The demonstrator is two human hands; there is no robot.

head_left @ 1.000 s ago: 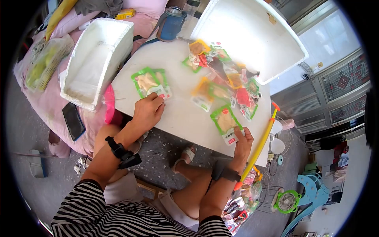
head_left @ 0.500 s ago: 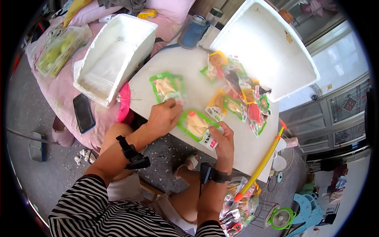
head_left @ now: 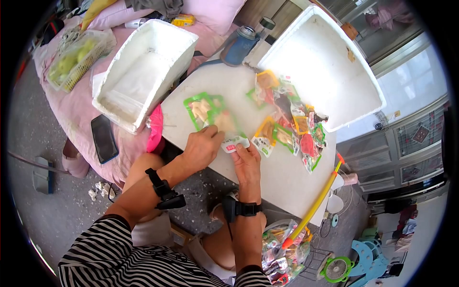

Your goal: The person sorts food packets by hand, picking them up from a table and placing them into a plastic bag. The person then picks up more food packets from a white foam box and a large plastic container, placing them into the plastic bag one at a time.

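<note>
The right grip is pinched on a green-edged food packet, thumb and fingers together on its white printed lower end, beside a pink-red mark. The packet reaches up and away from the fingers over the near edge of the table, leaning toward two overlapping green-edged packets that lie to the left. The left grip is just beside the held packet, below the overlapping pair, with its fingers curled and close together. Its fingertips meet in a blurred patch, so I cannot tell whether they touch the held packet, the pair, or neither.

To the right of the held packet, near but apart from it, lie a yellow-edged packet and another green-edged one, at the near side of a loose pile of mixed packets. A large white foam box stands behind the pile, and a blue bottle is at the table's far edge.

The upper part of the held packet is smeared, its contents only a pale blur; whether it touches the table is unclear. One packet of the left pair is mostly covered by the other. Pieces in the pile overlap, so their number cannot be made out. The right forearm hides the side of a clear bag of packets, which the lower edge cuts off.
</note>
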